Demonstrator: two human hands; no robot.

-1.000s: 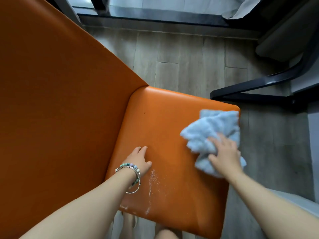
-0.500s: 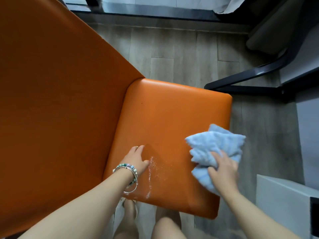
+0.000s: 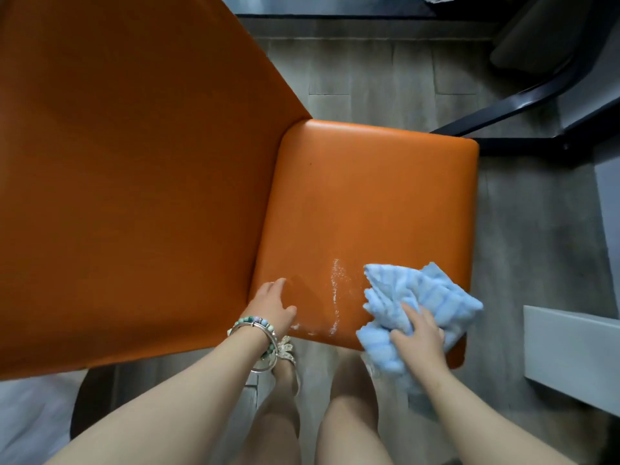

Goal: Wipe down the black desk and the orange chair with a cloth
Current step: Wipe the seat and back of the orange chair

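Orange padded chair with a smooth leather-like cover fills the left and middle of the view, its seat above a grey wood-plank floor. On the seat's near right corner lies a light blue ribbed microfibre cloth, bunched and partly hanging over the front edge. The right hand presses on it, fingers curled into the folds. The left hand, wearing beaded and silver bracelets, rests flat and relaxed on the seat's near left corner. A white powdery streak runs between the hands.
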